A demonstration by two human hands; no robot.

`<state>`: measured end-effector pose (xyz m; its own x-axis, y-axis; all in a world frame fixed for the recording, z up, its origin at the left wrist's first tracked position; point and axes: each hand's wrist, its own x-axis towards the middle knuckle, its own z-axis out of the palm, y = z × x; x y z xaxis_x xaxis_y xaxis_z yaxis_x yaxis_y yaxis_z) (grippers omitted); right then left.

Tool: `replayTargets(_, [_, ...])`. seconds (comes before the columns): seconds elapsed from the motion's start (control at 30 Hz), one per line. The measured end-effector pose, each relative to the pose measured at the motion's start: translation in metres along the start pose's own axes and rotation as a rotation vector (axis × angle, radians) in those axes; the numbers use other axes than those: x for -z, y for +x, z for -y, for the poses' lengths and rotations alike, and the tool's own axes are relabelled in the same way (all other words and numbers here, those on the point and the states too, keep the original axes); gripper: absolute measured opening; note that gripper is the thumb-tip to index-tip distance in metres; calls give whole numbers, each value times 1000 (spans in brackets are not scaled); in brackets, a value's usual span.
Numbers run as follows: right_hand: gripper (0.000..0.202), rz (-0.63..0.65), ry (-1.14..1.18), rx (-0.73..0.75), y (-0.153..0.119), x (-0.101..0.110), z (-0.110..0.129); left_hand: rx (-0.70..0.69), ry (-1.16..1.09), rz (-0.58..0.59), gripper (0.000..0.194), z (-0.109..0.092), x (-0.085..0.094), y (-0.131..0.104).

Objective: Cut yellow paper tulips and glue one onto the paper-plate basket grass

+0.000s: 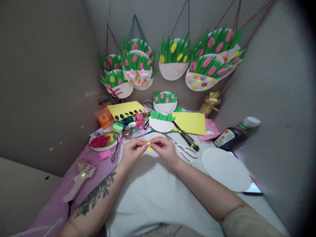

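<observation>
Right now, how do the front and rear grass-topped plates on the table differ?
The rear plate has pink ovals among its grass; the front plate shows only green grass. The front plate sits nearer the camera, the rear plate behind. Both have white lower parts.

Left of the white-handled scissors [179,147], the small piece [148,143] is yellow; beside them, the cutter [184,136] is black and yellow; behind them, one sheet [192,123] is plain yellow; at their right, the disc [225,169] is white
</observation>
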<state>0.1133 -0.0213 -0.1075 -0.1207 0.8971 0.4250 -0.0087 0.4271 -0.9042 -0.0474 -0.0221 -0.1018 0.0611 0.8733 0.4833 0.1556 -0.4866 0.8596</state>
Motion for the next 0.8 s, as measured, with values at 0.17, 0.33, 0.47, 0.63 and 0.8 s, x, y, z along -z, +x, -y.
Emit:
replayTargets(0.17, [9, -28, 73, -35, 0, -2, 3, 8, -44, 5, 13, 4, -2, -2])
replayTargets(0.33, [9, -66, 71, -31, -2, -6, 0, 81, -112, -18, 18, 3, -8, -4])
replayTargets(0.47, [8, -102, 73, -29, -4, -9, -2, 131, -105, -46, 20, 0, -10, -5])
replayTargets(0.63, [10, -131, 26, -62, -2, -7, -2, 167, -78, -92, 22, -1, -9, -4])
replayTargets(0.8, [10, -113, -88, -47, 0, -4, -1, 160, -115, -93, 23, -1, -9, -3])
